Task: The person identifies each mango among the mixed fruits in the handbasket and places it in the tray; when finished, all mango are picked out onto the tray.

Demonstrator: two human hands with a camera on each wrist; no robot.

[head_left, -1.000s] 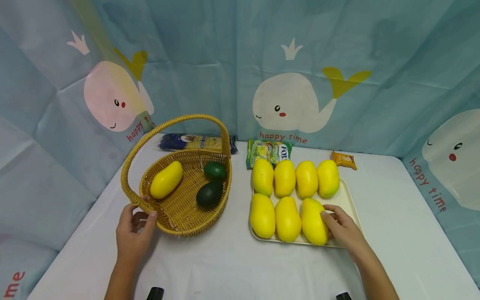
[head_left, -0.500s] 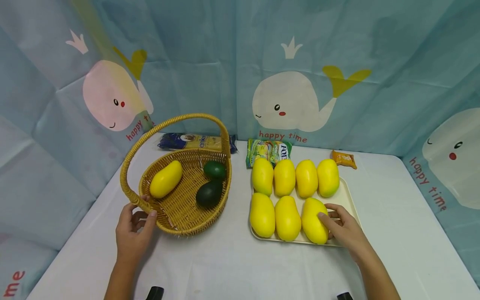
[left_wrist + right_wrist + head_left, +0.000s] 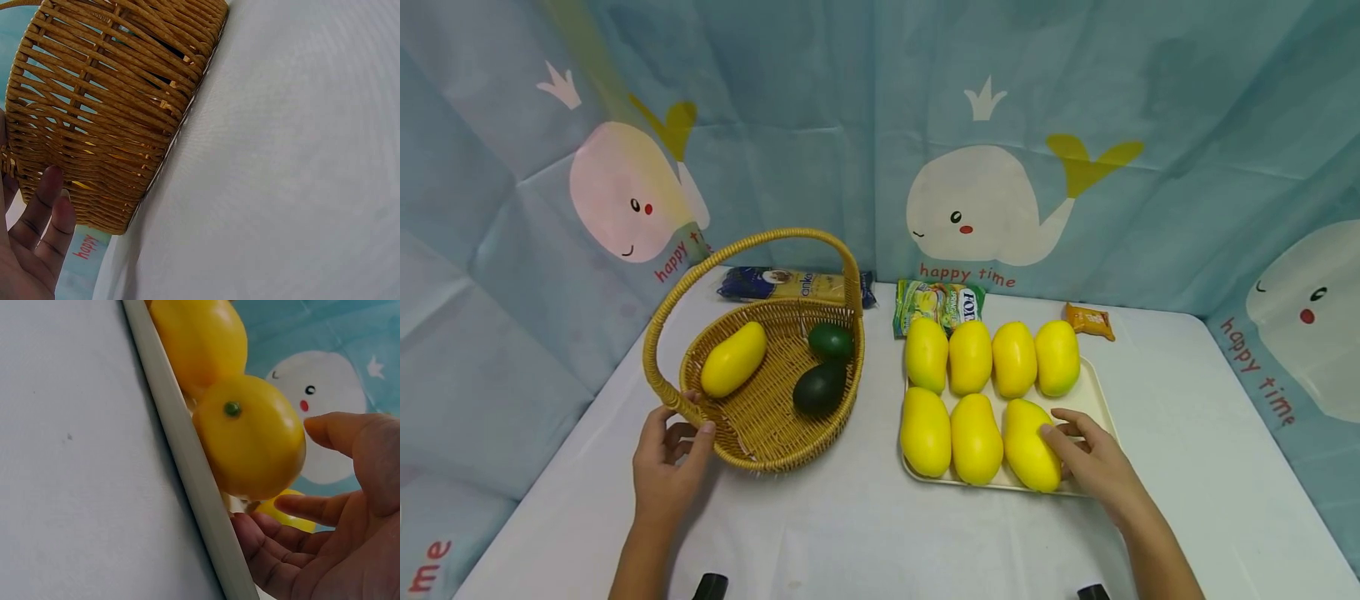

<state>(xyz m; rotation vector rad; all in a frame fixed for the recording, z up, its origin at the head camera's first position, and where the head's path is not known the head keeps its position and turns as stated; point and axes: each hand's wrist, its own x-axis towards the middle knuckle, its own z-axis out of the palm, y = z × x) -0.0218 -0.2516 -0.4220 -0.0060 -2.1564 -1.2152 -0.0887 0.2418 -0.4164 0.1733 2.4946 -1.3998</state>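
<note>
My left hand (image 3: 668, 467) grips the near left rim of a wicker basket (image 3: 758, 421), at the foot of its arched handle. In the left wrist view, fingers (image 3: 47, 212) lie against the woven side. Inside the basket are a yellow mango (image 3: 733, 360) and two dark green avocados (image 3: 820, 387). Beside the front right mango (image 3: 1030, 448) on a cream tray (image 3: 1101, 400) is my right hand (image 3: 1093, 462), its thumb at the fruit's side and its fingers loosely spread. The right wrist view shows this mango (image 3: 250, 440) end-on, green stem spot facing out, between thumb and fingers.
Several more yellow mangoes (image 3: 970, 358) fill the tray in two rows. Behind it lie a green snack packet (image 3: 940, 302) and a small orange packet (image 3: 1088, 321). A blue and yellow packet (image 3: 801, 285) lies behind the basket. A whale-print curtain (image 3: 820, 167) borders the white table.
The front right mango has turned slightly, its near end shifting right. My right hand has shifted a little to the right. The left hand and basket stay in place.
</note>
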